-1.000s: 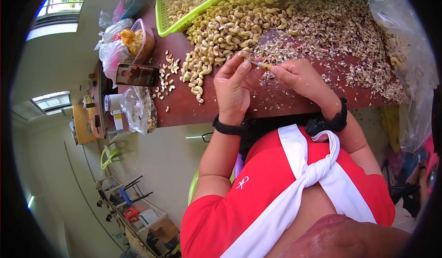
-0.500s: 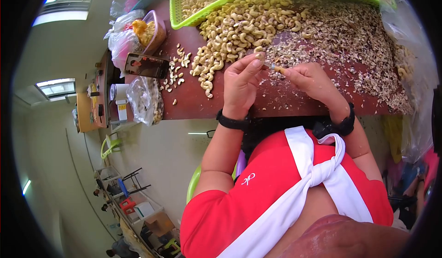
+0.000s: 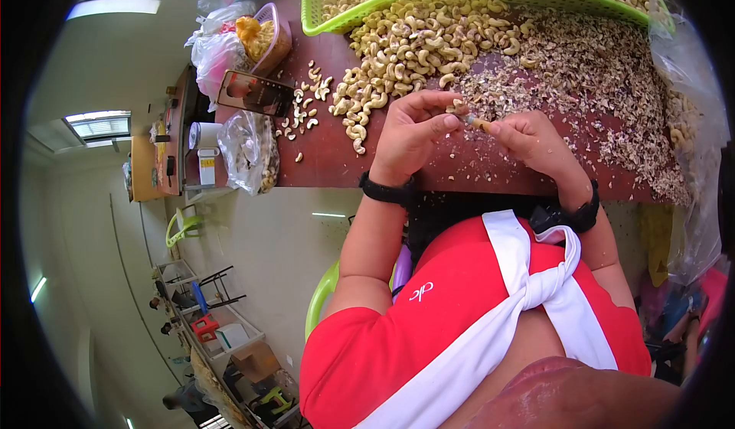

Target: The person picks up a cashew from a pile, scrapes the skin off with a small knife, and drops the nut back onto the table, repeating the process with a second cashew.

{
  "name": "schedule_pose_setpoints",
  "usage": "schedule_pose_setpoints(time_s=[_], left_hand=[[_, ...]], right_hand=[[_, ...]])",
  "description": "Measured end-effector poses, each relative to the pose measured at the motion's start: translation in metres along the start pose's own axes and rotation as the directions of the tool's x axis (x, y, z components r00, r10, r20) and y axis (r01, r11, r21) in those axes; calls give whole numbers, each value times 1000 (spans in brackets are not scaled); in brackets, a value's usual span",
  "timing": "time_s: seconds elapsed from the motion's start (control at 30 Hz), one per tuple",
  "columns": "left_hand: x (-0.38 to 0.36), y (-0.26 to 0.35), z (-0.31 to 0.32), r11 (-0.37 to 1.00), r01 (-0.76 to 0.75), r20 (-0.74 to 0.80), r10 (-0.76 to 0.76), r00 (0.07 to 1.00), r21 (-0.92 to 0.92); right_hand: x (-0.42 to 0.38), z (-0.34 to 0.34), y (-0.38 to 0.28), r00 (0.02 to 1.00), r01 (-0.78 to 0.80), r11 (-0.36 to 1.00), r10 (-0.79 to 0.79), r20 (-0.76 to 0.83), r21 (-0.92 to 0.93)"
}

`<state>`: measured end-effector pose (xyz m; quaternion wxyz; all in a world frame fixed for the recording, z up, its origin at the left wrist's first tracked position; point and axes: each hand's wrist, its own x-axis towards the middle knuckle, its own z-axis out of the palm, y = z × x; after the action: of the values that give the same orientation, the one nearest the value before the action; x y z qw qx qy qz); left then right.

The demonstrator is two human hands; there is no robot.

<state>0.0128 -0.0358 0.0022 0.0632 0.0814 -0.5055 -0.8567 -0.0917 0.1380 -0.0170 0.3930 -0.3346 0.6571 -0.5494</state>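
Between the thumb and fingers of my left hand is a cashew nut, partly hidden by the fingertips. My right hand is closed around a small knife with a light brown handle. Its short blade points at the nut, and the tip is too small to make out clearly. Beyond my hands spreads a heap of cashews on the dark red table. A layer of peeled skin flakes covers the table to the right.
Green baskets full of cashews stand along the back. At left are loose cashew pieces, a phone, a plastic tub and a clear bag. Plastic sheeting hangs at the right edge.
The view has shifted slightly, so the table items sit further right. My left fingers have opened out somewhat around the cashew, and the knife remains close to it.
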Motion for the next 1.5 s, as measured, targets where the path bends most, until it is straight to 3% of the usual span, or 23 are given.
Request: schedule_pose_setpoints(time_s=[0.23,0.37,0.5,0.57,0.8,0.87,1.2,1.5], left_hand=[[1,3,-4,997,17,-16,-18,1000,-70],[1,-1,1,997,-12,-99,4,995,-83],[2,-1,9,998,-38,-87,33,996,-51],[1,0,4,995,-11,11,13,1000,-98],[1,5,9,999,6,-16,-6,1000,-37],[2,4,5,999,-26,68,28,997,-39],[1,5,-1,1000,-15,85,14,996,10],[-4,4,-1,992,124,10,-124,992,3]], right_hand=[[-3,-2,-5,1000,-14,999,14,-4,37],[-4,-1,-7,1000,6,999,-6,3,37],[-5,-1,-9,1000,20,998,-20,8,51],[-5,-1,-8,1000,17,998,-18,15,65],[-5,1,-11,1000,13,998,-14,17,55],[-6,1,-10,1000,18,998,-19,25,61],[-7,2,-12,999,27,999,-28,23,30],[-7,4,-10,995,-7,996,-2,-104,-84]])
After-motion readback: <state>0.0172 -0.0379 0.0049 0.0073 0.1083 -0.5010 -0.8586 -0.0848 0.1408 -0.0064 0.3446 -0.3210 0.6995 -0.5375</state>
